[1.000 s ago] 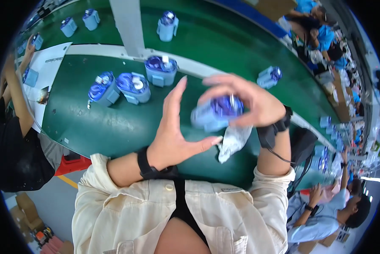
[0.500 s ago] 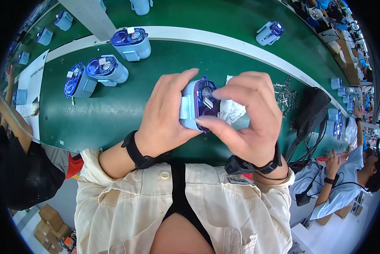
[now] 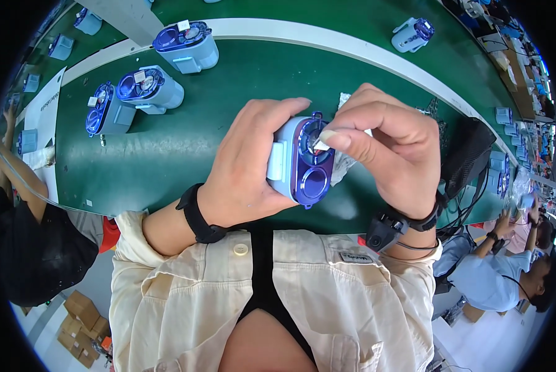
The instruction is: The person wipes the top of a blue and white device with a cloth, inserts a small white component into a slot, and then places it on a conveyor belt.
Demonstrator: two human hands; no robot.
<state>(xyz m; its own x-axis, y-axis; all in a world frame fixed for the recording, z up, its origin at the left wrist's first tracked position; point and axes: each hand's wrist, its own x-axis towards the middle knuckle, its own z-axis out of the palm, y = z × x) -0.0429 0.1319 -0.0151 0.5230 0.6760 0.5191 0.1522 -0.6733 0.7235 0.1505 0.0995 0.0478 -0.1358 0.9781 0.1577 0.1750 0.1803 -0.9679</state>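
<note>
My left hand (image 3: 247, 164) is wrapped round a light-blue plastic case (image 3: 281, 160) with a glossy dark-blue lid, held tilted above the green bench. Two round windows sit in the lid. Over the upper window, my right hand (image 3: 389, 146) pinches a small white tab (image 3: 320, 146) between thumb and forefinger. Whether the tab is stuck to the lid is hidden by the fingers. Crumpled white paper (image 3: 342, 171) lies beneath, partly covered by the right hand.
Similar blue cases stand at the left: one leaning (image 3: 110, 111), one beside it (image 3: 151, 90), one farther back (image 3: 186, 48). A black bag (image 3: 469, 155) lies right, near small metal parts (image 3: 436, 111). A white rail (image 3: 302, 32) crosses the bench (image 3: 259, 68). Co-workers sit on both sides.
My right thumb and forefinger have closed on the white tab at the lid's upper window. The case has shifted slightly right and turned its lid more into view.
</note>
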